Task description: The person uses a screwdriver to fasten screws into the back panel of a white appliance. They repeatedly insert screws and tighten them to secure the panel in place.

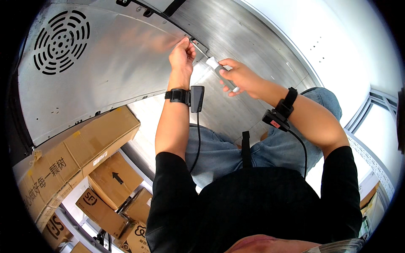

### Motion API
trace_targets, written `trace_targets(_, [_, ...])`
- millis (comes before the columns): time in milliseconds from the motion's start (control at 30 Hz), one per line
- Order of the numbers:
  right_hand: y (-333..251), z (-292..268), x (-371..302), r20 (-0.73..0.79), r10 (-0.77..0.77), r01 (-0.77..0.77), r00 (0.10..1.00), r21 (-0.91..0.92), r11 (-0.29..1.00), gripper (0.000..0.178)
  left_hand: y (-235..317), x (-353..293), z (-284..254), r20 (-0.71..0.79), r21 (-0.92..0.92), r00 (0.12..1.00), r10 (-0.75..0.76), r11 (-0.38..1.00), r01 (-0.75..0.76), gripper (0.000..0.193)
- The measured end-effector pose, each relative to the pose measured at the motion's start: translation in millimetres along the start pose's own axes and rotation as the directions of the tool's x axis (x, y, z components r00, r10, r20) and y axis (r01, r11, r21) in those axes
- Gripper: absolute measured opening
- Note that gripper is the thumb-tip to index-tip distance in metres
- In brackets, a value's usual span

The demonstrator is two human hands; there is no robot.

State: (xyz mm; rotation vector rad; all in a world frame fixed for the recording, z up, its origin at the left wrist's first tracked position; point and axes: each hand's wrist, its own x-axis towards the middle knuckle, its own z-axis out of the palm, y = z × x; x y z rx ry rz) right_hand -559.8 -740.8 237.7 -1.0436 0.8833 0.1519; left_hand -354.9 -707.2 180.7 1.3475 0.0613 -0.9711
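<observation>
My right hand (240,78) is closed around the grey and white handle of a screwdriver (223,75). Its thin metal shaft points up and left to the edge of a large silver metal panel (122,55). At that edge, my left hand (182,52) is closed with thumb and fingers pinched near the screwdriver's tip. What the left fingers hold, if anything, is too small and hidden to make out. The panel has a round pattern of vent slots (62,42) at its left. Small dark fittings (147,12) line its far edge.
Several cardboard boxes (116,179) are piled at the lower left, and a long carton (101,137) lies close along the panel's near edge. Grey wood-look floor (223,25) runs beneath my hands. A white wall (337,42) rises on the right. Black devices with cables are strapped to both wrists.
</observation>
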Motion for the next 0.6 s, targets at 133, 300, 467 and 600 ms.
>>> trace_targets(133, [-1.4, -0.2, 0.4, 0.004, 0.011, -0.011, 1.000, -0.003, 1.000, 0.042, 3.5, 5.5, 0.2, -0.002, 0.019, 1.000, -0.012, 1.000, 0.012, 0.009])
trace_targets(300, [-0.5, 2.6, 3.2, 0.004, 0.009, -0.009, 1.000, 0.009, 1.000, 0.043, 1.7, 13.3, -1.7, -0.011, -0.012, 1.000, -0.028, 1.000, 0.028, 0.009])
trace_targets(467, [-1.7, 3.6, 5.1, -0.011, 0.014, -0.014, 1.000, 0.006, 1.000, 0.043, -0.1, 14.3, 0.5, -0.025, -0.032, 0.999, -0.035, 0.999, 0.034, 0.010])
trace_targets(600, [0.4, 1.8, 10.5, -0.024, -0.009, 0.008, 1.000, -0.038, 0.999, 0.047, -3.2, 18.4, -2.8, 0.010, -0.067, 1.000, -0.028, 0.997, 0.029, 0.011])
